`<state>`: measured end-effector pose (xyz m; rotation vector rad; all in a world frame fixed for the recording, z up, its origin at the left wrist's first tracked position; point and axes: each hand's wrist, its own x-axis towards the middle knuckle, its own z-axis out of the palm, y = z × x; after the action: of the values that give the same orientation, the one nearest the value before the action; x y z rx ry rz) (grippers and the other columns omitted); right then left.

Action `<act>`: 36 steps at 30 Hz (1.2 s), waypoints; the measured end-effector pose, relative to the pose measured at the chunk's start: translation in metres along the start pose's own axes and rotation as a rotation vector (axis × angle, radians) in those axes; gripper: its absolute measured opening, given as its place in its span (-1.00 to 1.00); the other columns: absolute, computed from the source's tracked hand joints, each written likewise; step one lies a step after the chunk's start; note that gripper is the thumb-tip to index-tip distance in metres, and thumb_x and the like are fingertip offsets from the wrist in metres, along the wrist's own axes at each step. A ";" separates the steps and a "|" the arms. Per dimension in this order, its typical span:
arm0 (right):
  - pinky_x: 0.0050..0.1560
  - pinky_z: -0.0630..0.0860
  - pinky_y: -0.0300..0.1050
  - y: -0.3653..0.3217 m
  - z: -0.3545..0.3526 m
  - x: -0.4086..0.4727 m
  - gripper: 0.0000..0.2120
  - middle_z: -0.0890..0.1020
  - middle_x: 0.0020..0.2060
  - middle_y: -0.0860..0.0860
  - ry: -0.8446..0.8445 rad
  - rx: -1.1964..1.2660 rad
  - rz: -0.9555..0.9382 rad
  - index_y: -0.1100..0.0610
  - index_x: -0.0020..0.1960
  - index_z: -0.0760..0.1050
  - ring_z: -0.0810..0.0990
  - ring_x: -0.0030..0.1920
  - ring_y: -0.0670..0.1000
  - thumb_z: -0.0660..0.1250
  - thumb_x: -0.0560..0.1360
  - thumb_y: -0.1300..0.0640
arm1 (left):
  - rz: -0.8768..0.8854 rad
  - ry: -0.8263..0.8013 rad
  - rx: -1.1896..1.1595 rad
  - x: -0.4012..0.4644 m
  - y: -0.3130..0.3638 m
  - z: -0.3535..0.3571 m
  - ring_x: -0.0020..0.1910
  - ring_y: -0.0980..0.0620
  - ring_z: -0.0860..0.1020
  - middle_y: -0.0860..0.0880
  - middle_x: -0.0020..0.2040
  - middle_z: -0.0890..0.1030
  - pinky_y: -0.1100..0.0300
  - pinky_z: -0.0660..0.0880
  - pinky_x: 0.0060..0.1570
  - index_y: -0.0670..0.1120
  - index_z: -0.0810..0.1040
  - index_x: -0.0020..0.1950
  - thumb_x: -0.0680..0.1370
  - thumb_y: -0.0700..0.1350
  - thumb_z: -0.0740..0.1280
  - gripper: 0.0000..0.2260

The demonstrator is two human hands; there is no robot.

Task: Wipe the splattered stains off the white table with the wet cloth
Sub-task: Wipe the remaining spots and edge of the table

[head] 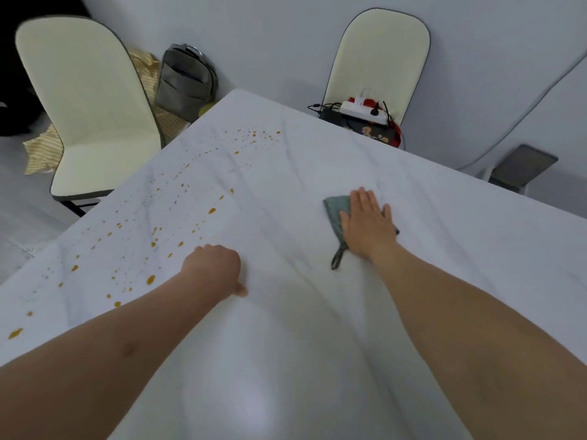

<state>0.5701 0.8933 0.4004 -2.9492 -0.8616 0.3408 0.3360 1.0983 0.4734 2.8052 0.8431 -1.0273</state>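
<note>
Roughly, left to right across the frame:

Stains (152,242): amber-yellow droplets, glossy and beaded, scattered in a band from lower left up toward upper centre; sizes run from pinpricks to fat drops. None look wiped yet.
Risk, smearing: the liquid looks sticky or oily, so a flat sweep could likely drag it into streaks instead of lifting it, spreading the mess onto the unstained right half.
Surface (317,360): white with faint grey marble veining, smooth and shiny, catching a glare patch at bottom centre.
Left hand (212,268): fingers curled under into a loose fist holding nothing, knuckles resting on the surface at centre, just beside the nearest drops.
Risk, left arm: the forearm lies close to the lower-left drops; leaning in could pick up stain on the skin.
Cloth (335,211): grey-green, soft woven or terry look, folded to a rough triangle, with a dark braided hanging loop trailing toward the bottom of the frame. Sits right of centre, well apart from the stains.
Right hand (368,223): fingers straight and together, palm pressed flat on the cloth.
Risk, cloth: a small pad against a wide splatter will probably load up fast; unfolded or unrinsed, it may redeposit.
</note>
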 end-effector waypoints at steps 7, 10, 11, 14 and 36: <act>0.57 -0.07 0.23 0.121 -0.015 -0.001 -0.36 -0.11 0.64 0.04 0.008 -0.001 0.094 0.12 0.64 -0.16 -0.16 0.62 0.04 -0.23 0.65 -0.17 | 0.200 0.219 -0.087 0.000 0.098 -0.036 0.07 -0.11 0.56 -0.07 0.06 0.51 0.02 0.55 0.03 -0.11 0.50 0.16 0.42 0.09 0.51 -0.56; 0.56 -0.06 0.23 0.170 -0.015 -0.009 -0.37 -0.10 0.64 0.03 0.012 -0.008 0.147 0.11 0.64 -0.15 -0.16 0.62 0.05 -0.24 0.65 -0.17 | 0.219 0.172 -0.222 0.012 0.151 -0.040 0.23 -0.14 0.44 -0.08 0.21 0.40 -0.13 0.51 0.16 -0.08 0.37 0.27 0.28 0.29 0.57 -0.24; 0.57 -0.07 0.24 0.183 -0.014 -0.012 -0.38 -0.10 0.64 0.03 0.013 -0.021 0.153 0.11 0.64 -0.13 -0.16 0.62 0.06 -0.23 0.66 -0.15 | 0.200 0.158 -0.233 0.015 0.165 -0.039 0.28 -0.17 0.39 -0.10 0.27 0.37 -0.19 0.49 0.18 -0.06 0.32 0.31 0.22 0.33 0.58 -0.15; 0.54 0.00 0.23 0.218 -0.020 -0.019 -0.47 0.05 0.61 0.12 0.149 -0.100 0.241 0.14 0.60 0.03 -0.03 0.60 0.17 -0.09 0.67 -0.02 | 0.116 0.084 -0.220 0.021 0.195 -0.031 0.40 -0.25 0.25 -0.12 0.41 0.23 -0.31 0.41 0.20 -0.01 0.21 0.43 0.12 0.37 0.60 0.04; 0.55 0.01 0.17 0.094 -0.030 0.048 -0.47 0.10 0.61 0.00 -0.042 -0.005 -0.391 -0.21 0.59 0.10 0.03 0.58 0.20 0.03 0.63 -0.19 | 0.152 0.060 -0.172 0.040 0.201 -0.020 0.42 -0.30 0.15 -0.15 0.48 0.09 -0.31 0.45 0.22 -0.05 0.03 0.56 0.06 0.40 0.57 0.26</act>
<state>0.6655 0.8398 0.4103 -2.6971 -1.4087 0.3750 0.4748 0.9505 0.4355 2.7172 0.6755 -0.8125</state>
